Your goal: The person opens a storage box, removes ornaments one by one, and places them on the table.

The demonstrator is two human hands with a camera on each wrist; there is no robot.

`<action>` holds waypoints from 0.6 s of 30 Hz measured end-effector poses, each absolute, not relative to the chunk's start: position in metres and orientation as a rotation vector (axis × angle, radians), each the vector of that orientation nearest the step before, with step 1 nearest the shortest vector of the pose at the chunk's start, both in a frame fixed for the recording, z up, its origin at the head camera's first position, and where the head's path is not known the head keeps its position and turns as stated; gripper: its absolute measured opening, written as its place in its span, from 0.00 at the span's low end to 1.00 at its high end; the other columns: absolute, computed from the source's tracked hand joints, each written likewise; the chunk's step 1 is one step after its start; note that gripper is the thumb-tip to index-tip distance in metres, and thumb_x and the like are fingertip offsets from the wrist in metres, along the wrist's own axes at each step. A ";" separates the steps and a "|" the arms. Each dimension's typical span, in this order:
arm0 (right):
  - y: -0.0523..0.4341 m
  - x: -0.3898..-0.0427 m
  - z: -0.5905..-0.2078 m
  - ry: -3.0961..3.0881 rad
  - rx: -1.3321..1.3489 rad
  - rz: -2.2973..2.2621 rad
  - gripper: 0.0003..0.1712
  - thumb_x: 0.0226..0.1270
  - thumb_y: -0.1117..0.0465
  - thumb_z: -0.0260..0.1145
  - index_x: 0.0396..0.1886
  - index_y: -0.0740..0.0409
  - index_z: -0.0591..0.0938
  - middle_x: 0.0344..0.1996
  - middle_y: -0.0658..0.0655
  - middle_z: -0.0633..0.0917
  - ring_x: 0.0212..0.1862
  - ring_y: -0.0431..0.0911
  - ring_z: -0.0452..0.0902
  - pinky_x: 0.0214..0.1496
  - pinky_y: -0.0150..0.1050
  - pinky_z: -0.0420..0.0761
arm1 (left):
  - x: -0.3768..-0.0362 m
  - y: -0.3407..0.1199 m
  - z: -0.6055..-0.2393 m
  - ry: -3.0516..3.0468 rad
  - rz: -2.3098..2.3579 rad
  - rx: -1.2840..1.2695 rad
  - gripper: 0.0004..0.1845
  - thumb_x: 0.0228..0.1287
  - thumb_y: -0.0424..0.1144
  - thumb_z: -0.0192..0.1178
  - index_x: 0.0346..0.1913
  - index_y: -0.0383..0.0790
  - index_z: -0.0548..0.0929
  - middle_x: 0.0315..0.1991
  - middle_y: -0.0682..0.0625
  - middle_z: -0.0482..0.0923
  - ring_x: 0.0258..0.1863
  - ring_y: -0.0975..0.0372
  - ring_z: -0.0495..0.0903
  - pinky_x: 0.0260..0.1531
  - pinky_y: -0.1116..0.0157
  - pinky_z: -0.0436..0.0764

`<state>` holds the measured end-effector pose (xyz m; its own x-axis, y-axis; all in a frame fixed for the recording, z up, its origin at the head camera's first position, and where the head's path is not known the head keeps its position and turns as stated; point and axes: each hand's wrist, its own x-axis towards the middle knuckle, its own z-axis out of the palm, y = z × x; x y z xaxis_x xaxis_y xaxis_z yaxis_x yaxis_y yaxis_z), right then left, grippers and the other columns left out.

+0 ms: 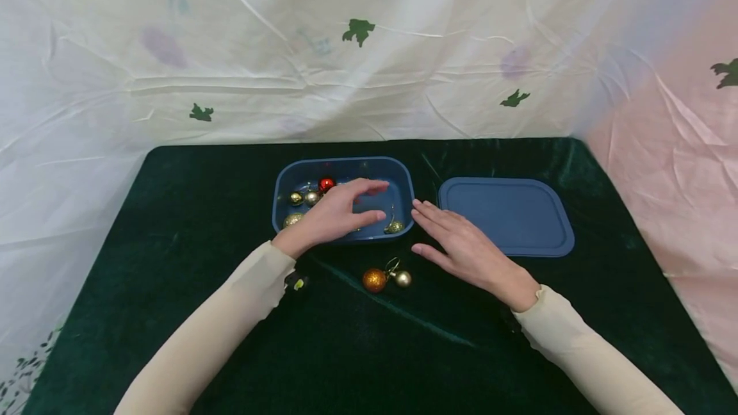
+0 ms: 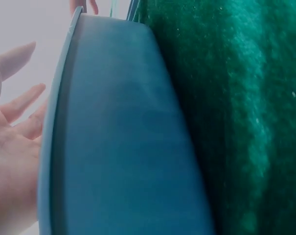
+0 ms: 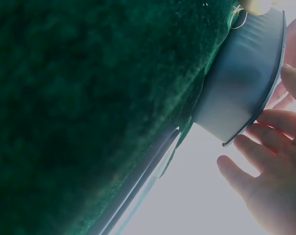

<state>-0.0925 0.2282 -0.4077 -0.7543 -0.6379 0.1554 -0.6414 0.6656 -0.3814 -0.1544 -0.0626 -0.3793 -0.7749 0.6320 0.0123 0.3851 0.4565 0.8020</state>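
In the head view my left hand (image 1: 340, 210) reaches over a blue plastic box (image 1: 343, 238), its fingers relaxed and nothing visible between thumb and fingers. Inside the box lie a red bauble (image 1: 326, 184), several small gold baubles (image 1: 312, 198) at the left, and a gold glitter bauble (image 1: 394, 227) at the right. My right hand (image 1: 461, 245) has its fingers extended, fingertips right at the box's right rim. Below the box, on the cloth, an orange glitter bauble (image 1: 374, 280) lies beside a pale gold bauble (image 1: 403, 279) with a string loop. The left forearm and hand hide part of the box.
A blue lid (image 1: 507, 216) lies flat to the right of the box, partly behind the right hand. Dark green velvet (image 1: 357, 351) covers the table. A pale patterned curtain (image 1: 369, 82) hangs along its back edge.
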 end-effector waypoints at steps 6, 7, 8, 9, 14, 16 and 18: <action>0.228 -0.093 -0.408 -2.847 1.114 0.666 0.37 0.79 0.46 0.63 0.78 0.60 0.69 0.80 0.59 0.62 0.78 0.56 0.61 0.74 0.61 0.66 | -0.163 -0.053 -0.383 2.283 1.225 0.819 0.29 0.72 0.44 0.66 0.72 0.41 0.74 0.68 0.48 0.76 0.68 0.57 0.74 0.69 0.52 0.72; 0.228 -0.093 -0.407 -2.844 1.118 0.665 0.37 0.78 0.46 0.63 0.78 0.60 0.69 0.80 0.59 0.62 0.78 0.56 0.61 0.74 0.61 0.66 | -0.165 -0.052 -0.384 2.262 1.224 0.808 0.29 0.72 0.44 0.66 0.72 0.40 0.74 0.67 0.48 0.76 0.68 0.57 0.74 0.68 0.53 0.73; 0.228 -0.093 -0.407 -2.842 1.121 0.664 0.37 0.78 0.46 0.63 0.78 0.60 0.69 0.80 0.59 0.63 0.78 0.56 0.62 0.74 0.61 0.66 | -0.167 -0.051 -0.385 2.239 1.224 0.795 0.28 0.72 0.43 0.66 0.71 0.40 0.75 0.66 0.48 0.77 0.67 0.57 0.75 0.68 0.53 0.73; 0.228 -0.093 -0.407 -2.841 1.123 0.663 0.37 0.78 0.46 0.63 0.78 0.60 0.69 0.80 0.60 0.63 0.78 0.56 0.62 0.74 0.61 0.66 | -0.168 -0.050 -0.386 2.218 1.222 0.783 0.28 0.72 0.42 0.66 0.71 0.39 0.75 0.65 0.48 0.78 0.66 0.58 0.75 0.67 0.54 0.74; 0.229 -0.093 -0.406 -2.848 1.128 0.662 0.37 0.78 0.46 0.63 0.78 0.60 0.69 0.80 0.59 0.62 0.77 0.56 0.62 0.74 0.60 0.66 | -0.175 -0.044 -0.392 2.132 1.202 0.749 0.27 0.72 0.38 0.65 0.70 0.36 0.75 0.63 0.45 0.79 0.63 0.56 0.79 0.65 0.56 0.76; 0.229 -0.093 -0.406 -2.851 1.129 0.658 0.37 0.79 0.46 0.63 0.78 0.60 0.69 0.80 0.58 0.62 0.77 0.56 0.63 0.74 0.60 0.66 | -0.177 -0.042 -0.395 2.113 1.195 0.746 0.27 0.72 0.37 0.65 0.71 0.35 0.74 0.64 0.43 0.79 0.63 0.54 0.79 0.65 0.57 0.77; 0.229 -0.093 -0.405 -2.852 1.132 0.656 0.37 0.79 0.46 0.63 0.78 0.60 0.69 0.80 0.59 0.62 0.77 0.56 0.63 0.74 0.60 0.67 | -0.179 -0.040 -0.398 2.101 1.184 0.743 0.27 0.72 0.36 0.64 0.70 0.34 0.74 0.64 0.41 0.79 0.63 0.53 0.79 0.64 0.58 0.77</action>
